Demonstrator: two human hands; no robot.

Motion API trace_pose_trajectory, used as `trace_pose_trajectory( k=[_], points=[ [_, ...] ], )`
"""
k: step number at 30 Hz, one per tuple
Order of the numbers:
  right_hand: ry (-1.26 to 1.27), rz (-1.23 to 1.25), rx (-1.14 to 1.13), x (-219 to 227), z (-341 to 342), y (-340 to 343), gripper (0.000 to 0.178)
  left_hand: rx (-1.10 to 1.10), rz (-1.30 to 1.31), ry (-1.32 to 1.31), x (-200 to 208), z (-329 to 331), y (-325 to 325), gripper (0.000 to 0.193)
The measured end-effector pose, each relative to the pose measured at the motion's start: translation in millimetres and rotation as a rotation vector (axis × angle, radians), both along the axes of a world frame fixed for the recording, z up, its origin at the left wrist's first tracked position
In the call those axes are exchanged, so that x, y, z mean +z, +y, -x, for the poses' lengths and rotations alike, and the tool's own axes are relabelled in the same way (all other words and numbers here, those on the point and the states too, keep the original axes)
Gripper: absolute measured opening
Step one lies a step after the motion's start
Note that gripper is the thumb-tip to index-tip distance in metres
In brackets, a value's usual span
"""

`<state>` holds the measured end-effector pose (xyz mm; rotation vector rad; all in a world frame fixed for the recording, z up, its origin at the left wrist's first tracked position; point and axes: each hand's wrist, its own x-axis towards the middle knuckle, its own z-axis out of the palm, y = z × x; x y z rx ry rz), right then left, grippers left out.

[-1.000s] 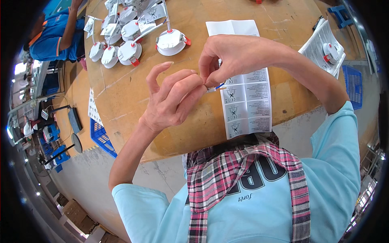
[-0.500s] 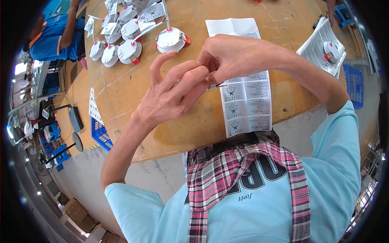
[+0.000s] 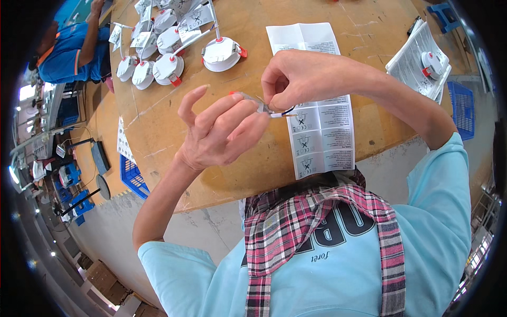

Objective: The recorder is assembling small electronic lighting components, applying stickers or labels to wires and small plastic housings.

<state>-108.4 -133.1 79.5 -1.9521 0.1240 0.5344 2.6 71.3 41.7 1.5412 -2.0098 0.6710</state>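
Note:
My left hand (image 3: 224, 129) is closed around a small part with thin wires (image 3: 280, 114), its index finger raised. A red bit, a greyish piece, a dark blue strand and a bare copper-coloured tip show past the fingers; the rest is hidden in the grip. My right hand (image 3: 303, 79) meets it, thumb and fingertips pinched at the wires; exactly what they grip is too small to tell. Beneath the hands lies a long printed paper sheet (image 3: 327, 137) with fold lines. Just beyond the left hand sits a round white downlight (image 3: 222, 54) with red clips and a white cable.
Several more downlights (image 3: 169, 68) with cables and paper tags crowd the table's (image 3: 158, 137) far left. At the right, one downlight (image 3: 432, 65) rests on a stack of printed sheets (image 3: 409, 63). Blue crates (image 3: 460, 111) stand beyond the edges. A person in blue (image 3: 68, 50) is at far left.
My hands have drawn slightly apart, the left shifting a little left and down. The red bit and the wires between them have come into view.

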Motion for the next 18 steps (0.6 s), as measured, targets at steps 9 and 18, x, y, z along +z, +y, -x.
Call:
trace_pose_trajectory(
  k=[9, 18],
  points=[
    [-0.011, -0.008, 0.034, 3.2, -3.3, 0.2, 0.027, -0.033, -0.079, -0.072, 11.2, -10.5, -3.5, 0.025],
    [-0.125, 0.019, 0.018, 5.0, 1.5, 2.6, 0.028, -0.145, -0.148, -0.085, 20.0, -12.2, -11.8, 0.03]
  ],
)
